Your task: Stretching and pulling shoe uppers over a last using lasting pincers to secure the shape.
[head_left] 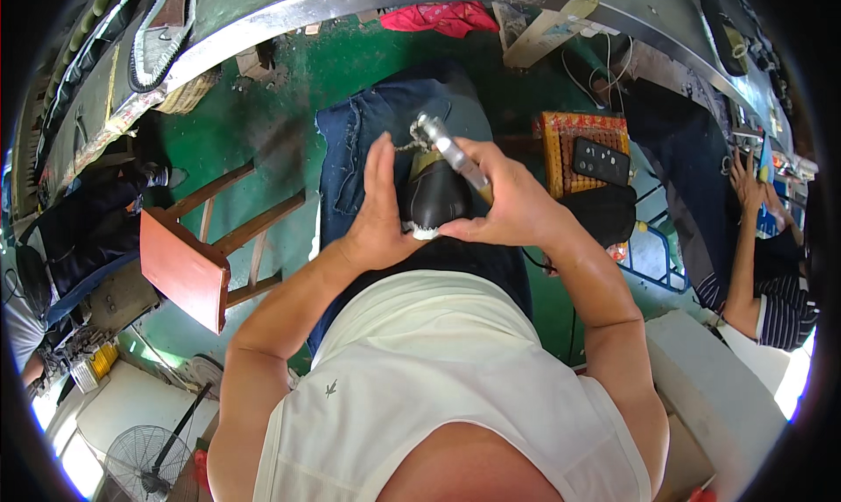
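Note:
A black shoe part (pixel 438 195), smooth and rounded like a toe, rests over my lap, with a yellowish-green piece (pixel 426 161) above it. White material (pixel 425 233) shows at its near edge, between my two thumbs. My left hand (pixel 379 213) lies along its left side, fingers stretched up and thumb pressed at the near edge. On the other side, my right hand (pixel 508 195) grips a silver metal hand tool (pixel 451 150) slanting over the shoe part; its exact kind is unclear. The right thumb reaches the shoe part's near edge. Beside the tool's head is a chain-like bit (pixel 413 139).
A metal-edged bench (pixel 350 4) curves across the far side. Left of me stands a reddish wooden stool (pixel 184 270). At right, a phone (pixel 601 161) lies on a beaded seat (pixel 561 156), near a black bag (pixel 603 215). Other people sit at both sides; a fan (pixel 149 463) stands lower left.

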The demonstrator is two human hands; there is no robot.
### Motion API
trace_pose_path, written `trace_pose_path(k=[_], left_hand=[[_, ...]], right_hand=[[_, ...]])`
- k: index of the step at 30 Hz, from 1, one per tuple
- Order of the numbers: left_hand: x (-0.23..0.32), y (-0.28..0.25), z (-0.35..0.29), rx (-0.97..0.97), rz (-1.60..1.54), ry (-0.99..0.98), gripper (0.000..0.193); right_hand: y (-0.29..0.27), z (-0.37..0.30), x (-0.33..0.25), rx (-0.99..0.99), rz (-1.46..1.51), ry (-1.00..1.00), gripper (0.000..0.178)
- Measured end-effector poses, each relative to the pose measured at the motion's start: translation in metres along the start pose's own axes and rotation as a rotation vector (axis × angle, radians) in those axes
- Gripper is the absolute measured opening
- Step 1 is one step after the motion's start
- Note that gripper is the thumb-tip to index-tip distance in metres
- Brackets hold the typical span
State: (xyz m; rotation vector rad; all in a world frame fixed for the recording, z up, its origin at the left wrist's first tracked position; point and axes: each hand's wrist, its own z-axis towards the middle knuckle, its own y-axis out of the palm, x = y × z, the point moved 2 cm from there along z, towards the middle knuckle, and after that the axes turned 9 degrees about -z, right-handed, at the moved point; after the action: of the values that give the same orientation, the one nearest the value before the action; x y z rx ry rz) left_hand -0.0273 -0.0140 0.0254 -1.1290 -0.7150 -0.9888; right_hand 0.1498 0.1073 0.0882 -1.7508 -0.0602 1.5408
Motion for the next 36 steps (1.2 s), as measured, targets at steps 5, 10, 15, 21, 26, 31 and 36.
trace_pose_path(k=[5, 10, 15, 21, 26, 31, 36], left_hand=[[-0.023, 0.012, -0.011, -0.047, -0.162, -0.218, 0.098], [-0.015, 0.01, 0.002, 0.124, -0.135, -0.258, 0.067], [-0.038, 0.017, 0.006, 0.274, -0.238, -0.694, 0.057], [-0.065, 0.007, 0.006, 0.17, -0.032, -0.747, 0.057], [-0.056, -0.006, 0.019, 0.038, 0.05, -0.675, 0.045], [-0.062, -0.028, 0.024, -0.311, -0.353, -0.973, 0.025], [-0.034, -0.021, 0.002, -0.126, -0.832, -1.223, 0.049]], right_hand=[[0.006, 0.006, 0.01, 0.097, -0.105, -0.143, 0.076], [0.008, 0.02, 0.04, 0.333, 0.279, 0.114, 0.075], [0.078, -0.002, 0.083, 0.299, 0.372, 0.537, 0.059], [0.083, -0.008, 0.074, 0.117, 0.462, 0.723, 0.039], [0.076, -0.017, 0.068, 0.149, 0.578, 0.728, 0.044], [0.071, -0.023, 0.086, 0.033, 0.443, 0.711, 0.049], [0.049, -0.026, 0.092, -0.095, 0.551, 0.758, 0.045]])
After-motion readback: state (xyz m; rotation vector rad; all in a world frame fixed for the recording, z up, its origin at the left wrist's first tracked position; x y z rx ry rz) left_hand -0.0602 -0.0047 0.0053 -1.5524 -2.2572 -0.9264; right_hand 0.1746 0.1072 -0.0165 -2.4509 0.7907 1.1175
